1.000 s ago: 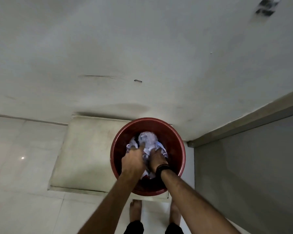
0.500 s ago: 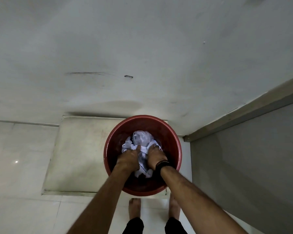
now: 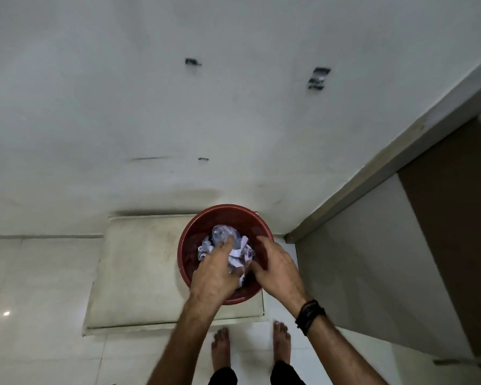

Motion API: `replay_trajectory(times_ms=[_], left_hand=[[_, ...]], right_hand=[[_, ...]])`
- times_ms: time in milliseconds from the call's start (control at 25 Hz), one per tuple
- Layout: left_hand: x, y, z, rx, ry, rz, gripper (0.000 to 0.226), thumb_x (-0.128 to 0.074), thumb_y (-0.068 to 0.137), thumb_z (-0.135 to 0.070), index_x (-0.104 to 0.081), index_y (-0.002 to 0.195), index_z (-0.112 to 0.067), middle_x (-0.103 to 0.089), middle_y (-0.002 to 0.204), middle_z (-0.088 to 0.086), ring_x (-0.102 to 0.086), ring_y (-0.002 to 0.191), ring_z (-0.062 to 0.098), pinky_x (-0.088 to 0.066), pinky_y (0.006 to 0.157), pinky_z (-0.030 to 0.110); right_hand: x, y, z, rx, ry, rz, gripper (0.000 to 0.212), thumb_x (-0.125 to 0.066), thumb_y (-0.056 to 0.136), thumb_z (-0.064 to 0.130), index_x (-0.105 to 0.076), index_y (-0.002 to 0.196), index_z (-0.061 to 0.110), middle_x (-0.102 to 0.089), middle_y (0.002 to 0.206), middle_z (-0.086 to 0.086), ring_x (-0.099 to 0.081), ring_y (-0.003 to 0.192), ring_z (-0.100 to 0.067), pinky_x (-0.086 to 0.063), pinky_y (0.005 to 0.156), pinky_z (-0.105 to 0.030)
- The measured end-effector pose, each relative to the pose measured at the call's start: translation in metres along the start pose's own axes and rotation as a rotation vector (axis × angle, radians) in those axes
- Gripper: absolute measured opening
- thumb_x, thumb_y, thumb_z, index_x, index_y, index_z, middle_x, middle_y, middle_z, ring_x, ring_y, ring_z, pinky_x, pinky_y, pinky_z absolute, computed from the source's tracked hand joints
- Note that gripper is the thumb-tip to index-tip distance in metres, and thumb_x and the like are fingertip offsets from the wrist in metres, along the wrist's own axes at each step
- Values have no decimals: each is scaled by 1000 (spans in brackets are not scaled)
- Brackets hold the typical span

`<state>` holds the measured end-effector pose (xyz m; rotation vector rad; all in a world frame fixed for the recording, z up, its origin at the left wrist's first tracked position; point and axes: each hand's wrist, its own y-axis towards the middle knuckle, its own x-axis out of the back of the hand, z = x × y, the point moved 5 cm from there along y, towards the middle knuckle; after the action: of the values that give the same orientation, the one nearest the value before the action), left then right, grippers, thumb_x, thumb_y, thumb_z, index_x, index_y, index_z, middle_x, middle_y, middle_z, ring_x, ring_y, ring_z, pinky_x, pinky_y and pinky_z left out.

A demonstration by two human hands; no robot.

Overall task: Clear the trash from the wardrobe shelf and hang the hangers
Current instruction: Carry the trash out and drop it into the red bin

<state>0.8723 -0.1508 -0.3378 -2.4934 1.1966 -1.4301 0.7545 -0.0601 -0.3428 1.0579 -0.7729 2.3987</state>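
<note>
A pale, scuffed plaster wall (image 3: 206, 107) filled most of the view, with a grey wardrobe side panel (image 3: 358, 273) running down the right and glossy white floor tiles (image 3: 39, 301) below. A dirty cream rectangular mat (image 3: 139, 268) lay on the tiles against the wall, and a round red plastic bucket (image 3: 195, 234) stood on its right end, close beside the wardrobe. Inside the bucket sat the crumpled white paper and clear plastic trash (image 3: 222, 237). The left hand (image 3: 214, 276) hung over the bucket with fingers loosely spread, touching the top of the trash but gripping nothing. The right hand (image 3: 278, 270), a black band at its wrist (image 3: 310, 315), was likewise open and empty above the rim. Bare feet (image 3: 220, 348) stood just short of the mat. The trash seemed loosely heaped, so scraps could cling to the fingers and spill out, and a knock on the rim could tip the light bucket. No hangers were in view.
</note>
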Motion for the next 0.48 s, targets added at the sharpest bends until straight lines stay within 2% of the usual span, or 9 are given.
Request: replay_trajectory(times_ms=[120, 200, 280, 400, 480], left_hand=[[10, -28, -30, -99, -32, -30, 63, -63, 85, -36, -36, 142, -34, -55, 138, -9, -54, 122, 18, -50, 88, 33], [11, -46, -55, -183, -20, -15, 62, -61, 88, -37, -35, 144, -32, -52, 143, -10, -50, 128, 16, -49, 98, 35], [6, -62, -75, -247, -24, -16, 64, -62, 89, -35, -35, 147, -26, -47, 148, -7, -45, 134, 16, -44, 106, 35], [-11, -89, -113, -362, -26, 16, 64, -63, 90, -33, -37, 147, -20, -43, 151, -4, -37, 139, 12, -33, 111, 27], [-28, -108, -139, -422, -25, 49, 64, -61, 91, -35, -36, 147, -18, -40, 153, -4, -34, 141, 11, -29, 114, 26]], right_hand=[[27, -41, 9, 16, 54, -93, 48, -59, 89, 32, -45, 135, 31, -60, 132, 5, -61, 114, -16, -53, 93, -33], [48, -73, 2, -12, 60, -157, 47, -56, 92, 33, -44, 138, 31, -58, 136, 8, -60, 115, -13, -51, 94, -27], [67, -103, -12, -58, 73, -206, 50, -54, 94, 35, -40, 142, 32, -52, 143, 10, -56, 122, -10, -49, 99, -27], [103, -153, -46, -127, 100, -319, 50, -52, 94, 37, -38, 142, 35, -49, 145, 13, -54, 124, -8, -50, 100, -28], [125, -186, -70, -161, 142, -390, 49, -53, 94, 37, -39, 141, 37, -50, 144, 15, -54, 123, -5, -51, 99, -28]])
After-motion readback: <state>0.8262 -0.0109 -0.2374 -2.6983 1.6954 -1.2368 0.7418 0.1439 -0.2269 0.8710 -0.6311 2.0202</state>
